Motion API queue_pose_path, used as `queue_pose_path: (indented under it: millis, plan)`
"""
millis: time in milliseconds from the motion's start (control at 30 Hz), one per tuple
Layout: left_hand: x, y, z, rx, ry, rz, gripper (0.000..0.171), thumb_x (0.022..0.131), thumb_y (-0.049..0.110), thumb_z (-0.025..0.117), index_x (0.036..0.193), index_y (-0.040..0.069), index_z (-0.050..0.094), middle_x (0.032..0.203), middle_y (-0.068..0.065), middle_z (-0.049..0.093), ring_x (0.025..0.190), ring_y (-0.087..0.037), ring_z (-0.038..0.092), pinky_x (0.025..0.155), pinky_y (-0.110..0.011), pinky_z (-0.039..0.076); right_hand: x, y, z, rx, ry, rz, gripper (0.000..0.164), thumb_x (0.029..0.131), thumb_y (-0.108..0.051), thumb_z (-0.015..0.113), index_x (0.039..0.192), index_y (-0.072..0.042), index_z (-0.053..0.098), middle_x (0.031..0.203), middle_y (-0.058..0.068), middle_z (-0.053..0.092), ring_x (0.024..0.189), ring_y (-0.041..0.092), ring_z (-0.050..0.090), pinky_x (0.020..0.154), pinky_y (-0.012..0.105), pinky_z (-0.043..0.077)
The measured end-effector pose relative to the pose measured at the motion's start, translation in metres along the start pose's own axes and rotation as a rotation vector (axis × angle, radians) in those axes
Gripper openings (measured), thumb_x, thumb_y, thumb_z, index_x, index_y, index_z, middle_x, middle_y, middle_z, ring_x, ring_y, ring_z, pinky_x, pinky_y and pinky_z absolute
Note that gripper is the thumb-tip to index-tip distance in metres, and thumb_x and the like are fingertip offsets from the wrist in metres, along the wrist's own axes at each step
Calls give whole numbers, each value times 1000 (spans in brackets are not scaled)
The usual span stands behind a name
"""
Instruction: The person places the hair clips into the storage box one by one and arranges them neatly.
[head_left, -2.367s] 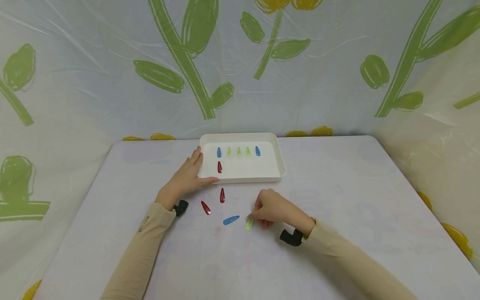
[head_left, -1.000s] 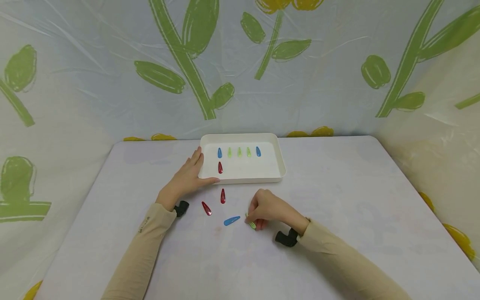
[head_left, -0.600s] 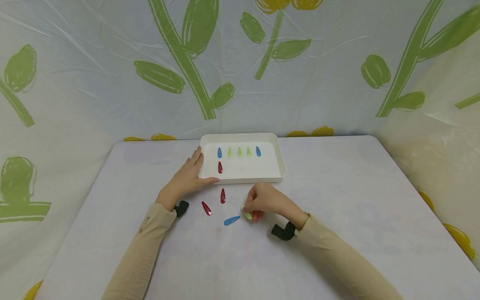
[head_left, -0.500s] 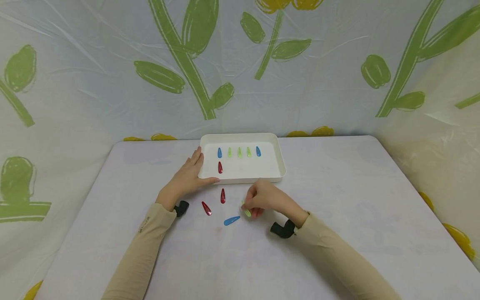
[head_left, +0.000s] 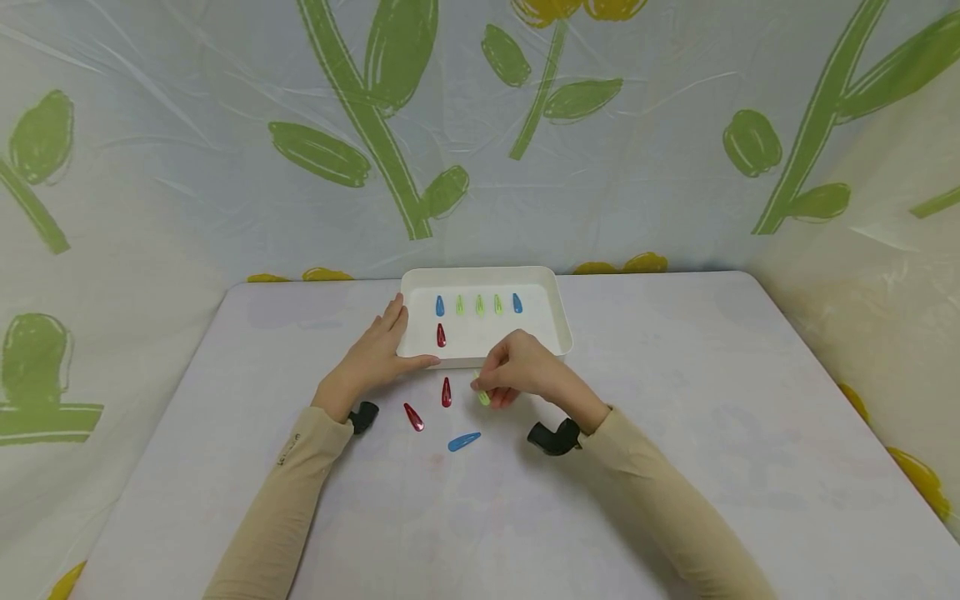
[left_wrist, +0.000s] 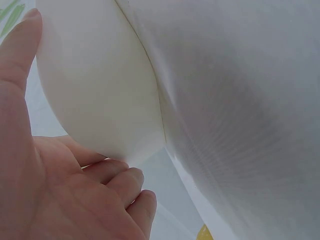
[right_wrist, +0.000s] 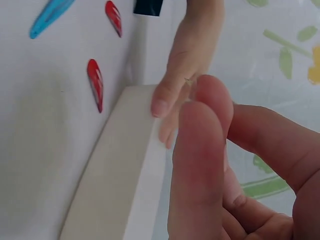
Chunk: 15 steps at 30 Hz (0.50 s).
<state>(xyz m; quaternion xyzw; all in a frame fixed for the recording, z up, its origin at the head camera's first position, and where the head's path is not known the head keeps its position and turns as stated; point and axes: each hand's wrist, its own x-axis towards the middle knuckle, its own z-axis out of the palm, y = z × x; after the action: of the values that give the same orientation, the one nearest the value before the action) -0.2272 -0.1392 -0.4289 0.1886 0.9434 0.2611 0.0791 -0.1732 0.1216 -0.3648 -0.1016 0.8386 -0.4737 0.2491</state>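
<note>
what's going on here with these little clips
A person's right hand pinches a green clip near the front edge of a white tray. The left hand touches the tray's left side. Inside lie three green clips between two blue clips, with a red clip in front. Two more red clips and a blue clip lie on the table.

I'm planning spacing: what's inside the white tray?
Two blue snap clips, three green snap clips, one red snap clip. The right hand hides part of the tray floor.
</note>
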Motion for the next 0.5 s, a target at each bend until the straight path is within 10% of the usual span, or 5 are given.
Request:
queue_pose_path:
  millis: [500]
  plan:
    - [0, -1, 0, -15, -2, 0, 116, 83, 68, 66, 158, 1, 8, 166, -11, -7, 152, -31, 2, 122, -48, 8, 19, -18, -7, 161, 23, -40, 13, 87, -9, 74, 81, 1, 69, 69, 12, 68, 56, 20, 66, 64, 40, 62]
